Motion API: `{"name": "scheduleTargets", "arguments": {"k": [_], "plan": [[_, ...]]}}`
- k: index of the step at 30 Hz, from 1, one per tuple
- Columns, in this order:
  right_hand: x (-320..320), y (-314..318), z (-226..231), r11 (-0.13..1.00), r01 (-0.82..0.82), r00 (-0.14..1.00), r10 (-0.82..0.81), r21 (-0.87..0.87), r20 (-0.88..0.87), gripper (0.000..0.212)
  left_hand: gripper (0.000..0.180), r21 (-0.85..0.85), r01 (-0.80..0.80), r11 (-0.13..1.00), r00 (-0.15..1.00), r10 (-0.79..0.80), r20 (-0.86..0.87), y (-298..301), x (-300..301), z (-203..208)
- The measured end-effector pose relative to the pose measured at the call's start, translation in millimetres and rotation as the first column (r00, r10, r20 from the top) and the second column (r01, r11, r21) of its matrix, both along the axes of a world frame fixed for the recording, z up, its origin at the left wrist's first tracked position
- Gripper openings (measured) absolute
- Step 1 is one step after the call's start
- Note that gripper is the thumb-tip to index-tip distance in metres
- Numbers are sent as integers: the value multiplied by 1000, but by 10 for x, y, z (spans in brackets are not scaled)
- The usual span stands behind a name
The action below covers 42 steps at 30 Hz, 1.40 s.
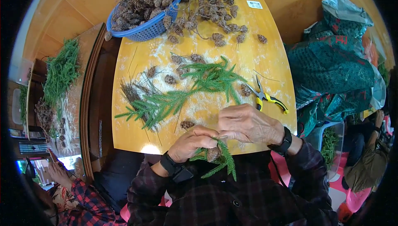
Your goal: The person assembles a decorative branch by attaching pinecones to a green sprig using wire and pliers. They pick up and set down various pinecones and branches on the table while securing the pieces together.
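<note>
Close to my body at the table's near edge, my left hand (pixel 191 144) is closed on a green artificial pine sprig (pixel 226 161). A brown pine cone (pixel 213 154) sits among its needles, below the fingertips. Touching or almost touching those fingers, my right hand (pixel 251 123) is closed in a pinch; whatever is between its fingertips is too small to make out. Just beyond the right hand lie pliers (pixel 260 96) with yellow and black handles, jaws apart. More green sprigs (pixel 211 76) and a bundle of thin dark wires (pixel 134 95) are spread over the table's middle.
A blue basket (pixel 145 31) heaped with pine cones stands at the table's far left, with cones on stems (pixel 215 8) beside it. White powder dusts the yellow table (pixel 265 39). Green bags (pixel 331 64) stand right. At left, another person's hand (pixel 60 174) is near a second table (pixel 89 45).
</note>
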State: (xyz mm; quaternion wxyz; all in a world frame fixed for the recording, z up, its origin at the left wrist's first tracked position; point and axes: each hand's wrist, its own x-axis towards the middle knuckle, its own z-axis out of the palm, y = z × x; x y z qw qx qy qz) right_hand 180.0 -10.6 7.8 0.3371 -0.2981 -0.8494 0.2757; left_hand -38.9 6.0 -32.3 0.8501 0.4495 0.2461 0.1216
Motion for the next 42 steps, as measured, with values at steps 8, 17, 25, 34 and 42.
{"name": "scheduleTargets", "arguments": {"k": [8, 17, 25, 34, 42], "plan": [[-50, -94, -127, 666, 16, 958, -225, -745, -180, 31, 24, 532, 27, 846, 991, 49, -127, 112, 64, 233], [21, -61, -6, 994, 80, 995, -84, -70, -61, 21, 31, -110, -168, 980, 981, 177, 82, -138, -69, -142], [-16, -69, -42, 990, 92, 996, -90, 108, -18, 22, 23, -106, -105, 989, 994, 107, 18, -104, 23, 15], [-13, -151, 1, 833, 250, 948, -315, -494, -50, 17, 13, 625, 8, 780, 997, 41, -64, 27, 102, 146], [468, -527, 63, 557, 781, 410, -799, 284, 440, 57, 17, 493, -180, 851, 972, 232, -46, -58, 177, 230]]}}
